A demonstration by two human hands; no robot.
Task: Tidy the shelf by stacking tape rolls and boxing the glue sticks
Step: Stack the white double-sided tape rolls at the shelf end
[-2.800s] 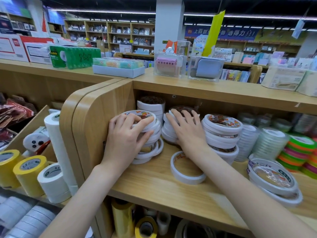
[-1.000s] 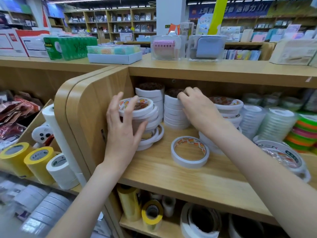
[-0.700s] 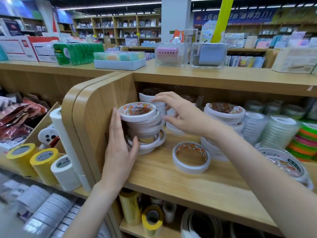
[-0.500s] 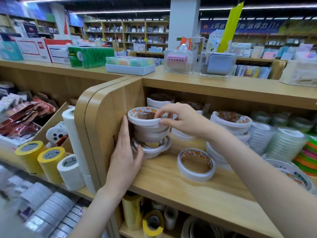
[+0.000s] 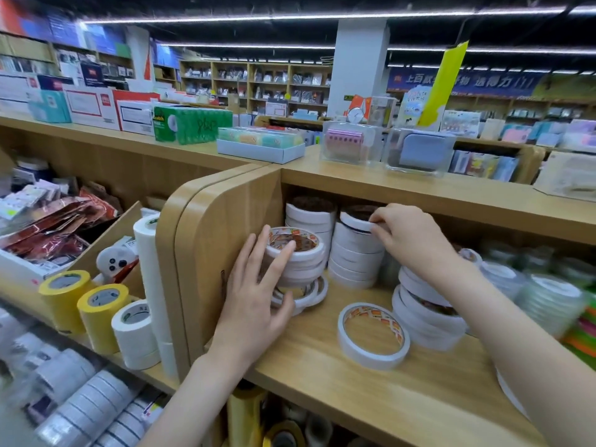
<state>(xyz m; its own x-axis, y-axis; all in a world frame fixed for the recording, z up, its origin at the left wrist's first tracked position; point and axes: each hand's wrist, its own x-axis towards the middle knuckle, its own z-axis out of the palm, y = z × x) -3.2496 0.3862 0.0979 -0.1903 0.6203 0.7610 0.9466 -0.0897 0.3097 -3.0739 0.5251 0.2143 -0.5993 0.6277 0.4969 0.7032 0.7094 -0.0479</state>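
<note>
Pinching top tape roll, right hand; left hand, fingers straight, steadies front stack.

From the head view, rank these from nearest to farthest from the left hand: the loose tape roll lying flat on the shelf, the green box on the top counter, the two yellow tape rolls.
From the left hand:
1. Loose tape roll, flat on the shelf to its right.
2. Yellow tape rolls, lower left, beyond the wooden divider.
3. Green box, up on the top counter, far behind.
</note>
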